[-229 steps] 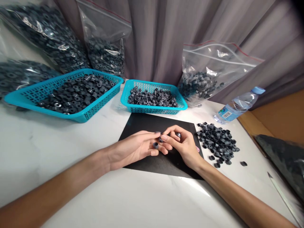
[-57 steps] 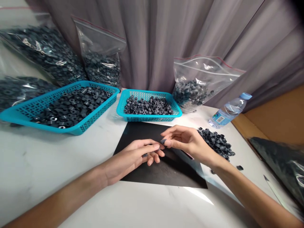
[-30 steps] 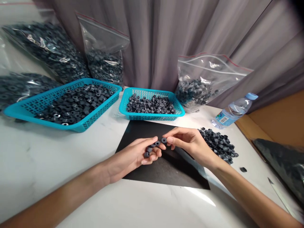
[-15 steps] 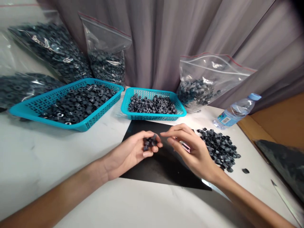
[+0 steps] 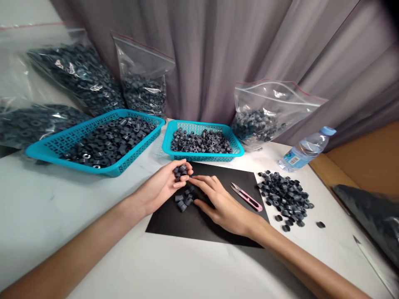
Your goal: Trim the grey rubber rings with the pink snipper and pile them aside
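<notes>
My left hand (image 5: 160,187) is curled, palm up, around several small dark grey hollow cylinders (image 5: 181,171), like plastic spacers. Below it, a small heap of the same spacers (image 5: 184,201) lies on a black mat (image 5: 168,224). My right hand (image 5: 226,207) hovers low over the mat with palm down. Its fingers are stretched out and apart, fingertips close to my left fingers and thumb beside the heap. Whether they touch a spacer I cannot tell. Pink-handled thread snips (image 5: 249,199) lie on the mat to the right of that hand.
Two turquoise baskets (image 5: 116,170) (image 5: 202,157) of spacers stand at the back. Zip bags (image 5: 143,93) of spacers lean behind, with another bag (image 5: 258,120) at the right. A loose pile (image 5: 285,197), a water bottle (image 5: 307,149) and a cardboard box (image 5: 368,153) are on the right.
A heap of spacers now lies on the mat, with others still in my left hand. My right hand has moved left and lower, uncovering the snips. The view has shifted slightly.
</notes>
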{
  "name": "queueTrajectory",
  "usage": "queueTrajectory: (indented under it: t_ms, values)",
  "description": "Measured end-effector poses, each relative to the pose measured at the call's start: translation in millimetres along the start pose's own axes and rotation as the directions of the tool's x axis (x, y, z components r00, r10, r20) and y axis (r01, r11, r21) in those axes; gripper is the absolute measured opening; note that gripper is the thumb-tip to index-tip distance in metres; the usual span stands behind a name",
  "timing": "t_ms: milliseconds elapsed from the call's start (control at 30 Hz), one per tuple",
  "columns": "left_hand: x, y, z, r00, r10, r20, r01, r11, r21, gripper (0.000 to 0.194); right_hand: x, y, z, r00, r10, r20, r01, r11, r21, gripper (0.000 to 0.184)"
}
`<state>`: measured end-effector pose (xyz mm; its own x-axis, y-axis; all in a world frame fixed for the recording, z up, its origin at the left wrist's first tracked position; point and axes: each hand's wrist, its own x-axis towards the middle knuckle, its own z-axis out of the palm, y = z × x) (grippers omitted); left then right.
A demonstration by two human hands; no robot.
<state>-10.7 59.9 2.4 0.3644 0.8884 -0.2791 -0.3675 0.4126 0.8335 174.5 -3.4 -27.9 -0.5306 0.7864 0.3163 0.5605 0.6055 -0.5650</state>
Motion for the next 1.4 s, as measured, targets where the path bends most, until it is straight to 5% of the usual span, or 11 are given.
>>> queueTrajectory:
  t_ms: [233, 433, 700, 867, 1067, 1200, 1267, 1400]
  values:
    - [1.9, -2.5, -5.1, 0.998, 0.054, 0.013, -0.055, 0.996, 0.065, 0.014, 2.9, 8.6, 12.9, 0.996, -0.009, -0.094, 0.011, 1.000, 0.018, 0.043]
    - [5.4, -2.3, -12.6, 0.998, 0.061, 0.024, -0.063, 0.993, 0.102, 0.017, 1.2, 11.6, 8.2, 0.999, -0.019, -0.048, 0.016, 0.998, -0.062, 0.046]
    - [2.9, -2.9, -7.4, 0.996, -0.064, 0.059, 0.062, 0.997, 0.040, 0.015, -4.0, 13.4, 8.7, 0.989, 0.078, -0.127, -0.074, 0.997, 0.037, 0.017]
    - [-3.2, 5.2, -0.9, 0.991, -0.113, 0.075, 0.110, 0.993, 0.036, 0.012, -25.3, 10.4, 2.0, 0.978, 0.148, -0.148, -0.142, 0.989, 0.053, 0.017]
    - [-10.8, 7.3, -0.6, 0.978, -0.127, 0.168, 0.089, 0.973, 0.213, 0.017, -34.7, 13.4, 6.1, 0.977, 0.088, -0.195, -0.092, 0.996, -0.011, 0.021]
    - [4.0, 28.6, 35.0, 0.959, 0.081, 0.271, -0.219, 0.819, 0.531, 0.031, -30.0, 13.3, 7.4, 0.979, 0.058, -0.198, -0.064, 0.998, -0.026, 0.023]
    - [22.8, 52.8, 71.3, 0.877, 0.274, 0.394, -0.475, 0.617, 0.628, 0.039, -28.5, 14.2, 7.1, 0.978, 0.058, -0.200, -0.062, 0.998, -0.017, 0.023]
    - [74.3, 109.1, 158.0, 0.712, 0.440, 0.547, -0.701, 0.396, 0.593, 0.026, -27.8, 16.5, 6.2, 0.976, 0.063, -0.209, -0.068, 0.998, -0.018, 0.023]
